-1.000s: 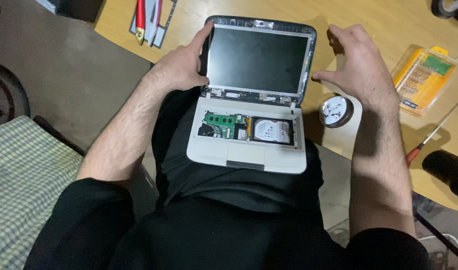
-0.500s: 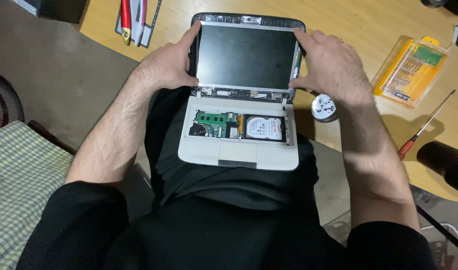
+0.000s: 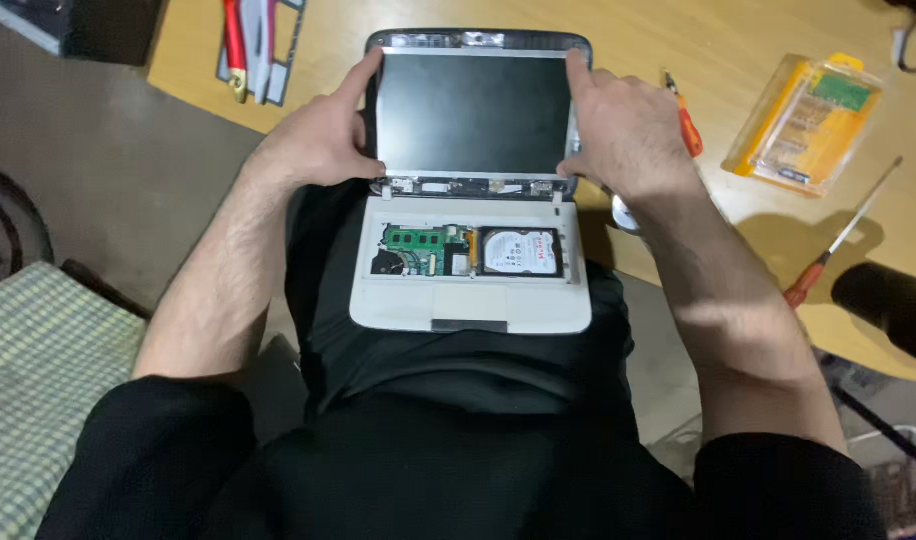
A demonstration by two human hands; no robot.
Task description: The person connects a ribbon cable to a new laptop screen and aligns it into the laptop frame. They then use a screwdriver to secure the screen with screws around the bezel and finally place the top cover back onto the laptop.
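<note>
A small white laptop (image 3: 468,305) rests on my lap with its keyboard gone, showing a green circuit board (image 3: 418,242) and a silver hard drive (image 3: 520,252). Its dark screen (image 3: 468,110) leans back over the table edge. My left hand (image 3: 323,140) grips the screen's left edge, thumb at the lower corner. The screen's right edge is held by my right hand (image 3: 628,130), fingers reaching up its side.
A wooden table (image 3: 718,40) lies beyond the laptop. On it are a yellow tool case (image 3: 803,120), a small orange screwdriver (image 3: 684,120), a long red-handled screwdriver (image 3: 838,240) and red tools (image 3: 248,45) at the far left. A checked cushion (image 3: 38,380) sits at my left.
My right hand came in from beside the laptop and took hold of the screen's right edge. The left hand kept its grip. The round tin by the laptop is now mostly hidden behind my right wrist.
</note>
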